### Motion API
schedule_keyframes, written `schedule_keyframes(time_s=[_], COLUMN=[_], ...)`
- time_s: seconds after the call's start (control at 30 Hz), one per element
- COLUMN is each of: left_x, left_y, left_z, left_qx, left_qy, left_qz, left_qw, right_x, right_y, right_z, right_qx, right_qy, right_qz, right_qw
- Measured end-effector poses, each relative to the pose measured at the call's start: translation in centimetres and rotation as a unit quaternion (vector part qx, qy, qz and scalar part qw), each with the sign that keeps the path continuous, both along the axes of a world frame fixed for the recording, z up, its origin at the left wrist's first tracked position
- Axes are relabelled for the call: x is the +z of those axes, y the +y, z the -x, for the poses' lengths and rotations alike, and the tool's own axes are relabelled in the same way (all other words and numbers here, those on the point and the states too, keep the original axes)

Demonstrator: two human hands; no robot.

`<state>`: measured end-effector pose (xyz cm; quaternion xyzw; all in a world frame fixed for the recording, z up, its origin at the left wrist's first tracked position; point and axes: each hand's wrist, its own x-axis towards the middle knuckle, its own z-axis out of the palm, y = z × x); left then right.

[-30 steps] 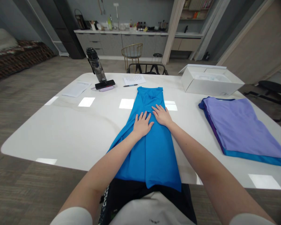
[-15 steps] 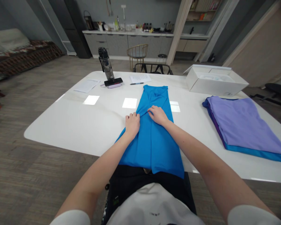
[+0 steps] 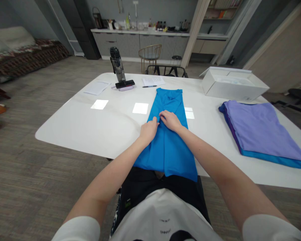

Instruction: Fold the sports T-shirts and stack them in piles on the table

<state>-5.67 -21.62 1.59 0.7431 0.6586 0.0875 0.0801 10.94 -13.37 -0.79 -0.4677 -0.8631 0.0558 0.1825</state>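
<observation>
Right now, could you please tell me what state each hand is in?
Left hand: open, resting on the bright blue cloth garment.
Right hand: on it, grip unclear.

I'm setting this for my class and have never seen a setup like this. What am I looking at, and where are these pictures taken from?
There is no machine here. A camera worn on a person's head looks forward and down, so you see through their eyes. Their left hand and right hand rest on a blue garment lying flat on a white table; whether they grip it is hard to tell. To the right lies a lavender garment on a blue layer. Farther off are a white box and a water bottle.
</observation>
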Motion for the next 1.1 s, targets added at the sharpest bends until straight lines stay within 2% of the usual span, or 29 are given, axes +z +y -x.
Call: schedule_keyframes(time_s=[0.13, 0.27, 0.43, 0.53, 0.67, 0.77, 0.9, 1.1], left_x=[-1.4, -2.1, -1.9, -1.7, -1.4, -0.9, -0.2, -0.4], left_y=[-1.5, -2.3, -2.8, -4.0, -6.4, -8.0, -9.3, -10.9], left_z=[-0.2, -0.2, -0.5, -0.5, 0.5, 1.7, 2.4, 1.3], left_qx=[-0.030, -0.026, -0.040, -0.036, -0.006, -0.009, -0.034, -0.022], left_qy=[0.033, 0.048, 0.031, 0.065, 0.116, 0.128, 0.090, 0.040], left_qz=[0.006, -0.005, -0.031, -0.047, -0.057, -0.040, 0.000, 0.010], left_qw=[0.999, 0.999, 0.998, 0.996, 0.992, 0.991, 0.995, 0.999], right_x=[-0.8, -1.5, -1.8, -1.9, -1.5, -0.8, -0.3, -1.0], right_y=[-0.5, -1.4, -3.4, -4.5, -5.1, -5.5, -6.6, -10.5], right_z=[-1.4, -1.6, -0.8, -0.2, 0.0, -0.5, -1.2, -0.5], right_qx=[-0.003, -0.024, 0.031, 0.053, 0.031, -0.002, -0.004, 0.067], right_qy=[-0.029, -0.036, -0.029, -0.034, -0.018, 0.009, -0.010, -0.023], right_qz=[0.021, 0.022, 0.010, 0.019, 0.009, 0.007, 0.021, -0.003], right_qw=[0.999, 0.999, 0.999, 0.998, 0.999, 1.000, 1.000, 0.998])
